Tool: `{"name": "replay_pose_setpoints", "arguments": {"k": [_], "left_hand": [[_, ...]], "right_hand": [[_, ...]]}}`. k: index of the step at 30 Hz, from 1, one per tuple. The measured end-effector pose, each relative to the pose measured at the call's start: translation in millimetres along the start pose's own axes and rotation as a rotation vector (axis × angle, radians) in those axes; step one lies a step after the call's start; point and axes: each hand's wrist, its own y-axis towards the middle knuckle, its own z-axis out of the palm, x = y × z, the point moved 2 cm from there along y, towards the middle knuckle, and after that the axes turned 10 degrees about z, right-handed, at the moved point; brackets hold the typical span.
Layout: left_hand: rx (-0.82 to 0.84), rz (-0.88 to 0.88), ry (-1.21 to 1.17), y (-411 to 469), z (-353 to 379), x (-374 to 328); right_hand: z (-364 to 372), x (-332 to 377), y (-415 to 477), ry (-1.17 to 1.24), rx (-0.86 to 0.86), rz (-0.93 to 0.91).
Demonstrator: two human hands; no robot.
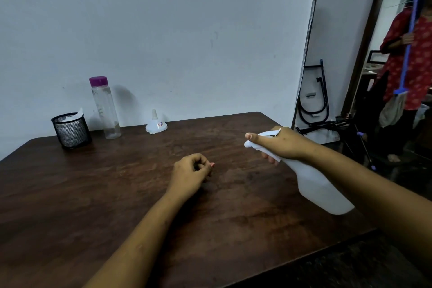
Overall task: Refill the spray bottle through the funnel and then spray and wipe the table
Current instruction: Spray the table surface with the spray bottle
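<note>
The spray bottle (320, 189) is gripped at its neck by the right hand (287, 145), centre right, tilted above the table (93, 194). The left hand (191, 172) is fisted mid-frame, nothing held. Along the wall upper left, the funnel (156, 124), purple-capped bottle (105, 110) and mesh cup (71, 130) are lined up.

Table (117, 194) dark wood-grain, matt. Spray bottle (320, 190) translucent white plastic. Pen cup (71, 132) black wire mesh.

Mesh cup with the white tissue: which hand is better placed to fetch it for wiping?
Left. The left hand holds nothing and lies nearer the mesh cup at the far left of the table; the right hand grips the spray bottle.
</note>
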Motion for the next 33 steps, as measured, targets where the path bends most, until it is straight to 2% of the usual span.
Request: {"name": "replay_pose_setpoints", "arguments": {"k": [3,6,12,19,25,33], "left_hand": [[0.006,0.006,0.009,0,1,-2],[0.009,0.005,0.011,0,1,-1],[0.007,0.010,0.010,-1,1,0],[0.006,0.008,0.000,-1,1,0],[0.002,-0.002,-0.006,-2,0,0],[-0.001,0.001,0.017,-2,1,0]], "right_hand": [[-4,0,1,0.041,0.043,-0.011],[-4,-2,4,-0.026,0.119,-0.018],[-1,0,5,-0.039,0.008,-0.045],[-4,-1,9,-0.012,0.154,-0.024],[4,1,10,0.025,0.072,-0.047],[11,5,11,-0.047,0.179,-0.032]]}}
